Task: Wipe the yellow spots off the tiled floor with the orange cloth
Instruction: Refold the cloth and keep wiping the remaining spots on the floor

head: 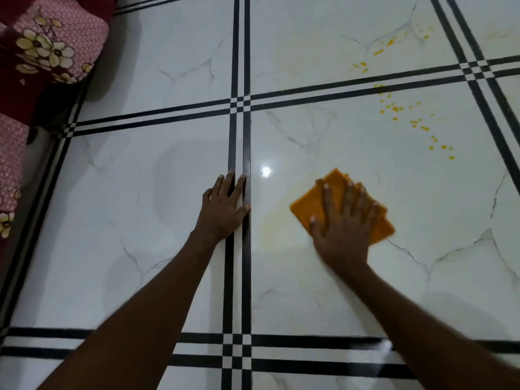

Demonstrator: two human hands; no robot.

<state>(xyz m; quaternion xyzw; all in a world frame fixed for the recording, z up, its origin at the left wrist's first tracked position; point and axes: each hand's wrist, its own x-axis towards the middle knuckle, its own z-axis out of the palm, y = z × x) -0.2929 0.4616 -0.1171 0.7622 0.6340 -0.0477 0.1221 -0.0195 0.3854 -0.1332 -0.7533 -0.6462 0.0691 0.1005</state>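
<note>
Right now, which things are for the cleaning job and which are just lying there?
For the job:
- folded orange cloth, pressed flat under the right hand
- yellow spots on the white marble-look tiled floor
- left hand, braced on the floor

Just lying about:
- maroon and pink flowered cushion in the corner

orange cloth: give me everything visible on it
The orange cloth is a folded piece of soft-looking fabric, layered edges showing at its right side. It lies flat on the white tiled floor, turned like a diamond. The right hand presses on it, palm down, fingers spread, covering its middle. A faint yellowish smear marks the tile just left of it.
</note>
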